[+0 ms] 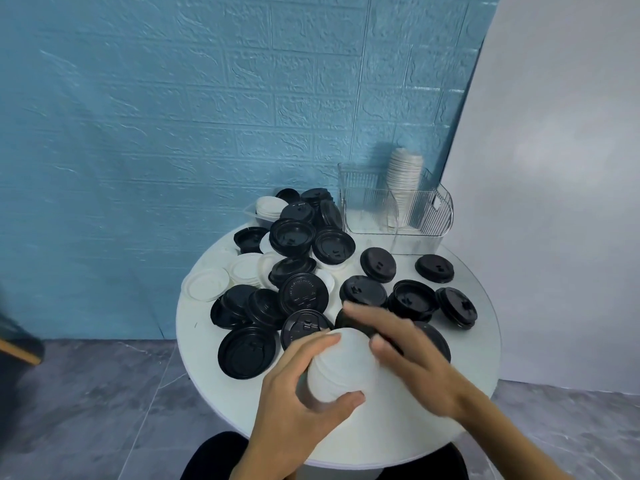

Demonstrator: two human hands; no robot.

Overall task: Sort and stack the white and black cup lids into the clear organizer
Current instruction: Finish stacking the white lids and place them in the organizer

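Note:
My left hand (298, 393) grips a stack of white lids (341, 367) above the near part of the round white table (481, 344). My right hand (405, 355) is blurred and lies against the stack's right side with straight fingers. Several black lids (301, 292) lie scattered over the table. More white lids (207, 284) rest at its left side. The clear organizer (429, 216) stands at the back right with a leaning stack of white lids (405, 178) in it.
A small clear tray (252, 213) with white lids sits at the table's back left. A blue brick-textured wall (173, 133) is behind, a white panel (554, 202) at right. The table's edge drops to a grey tiled floor (104, 410).

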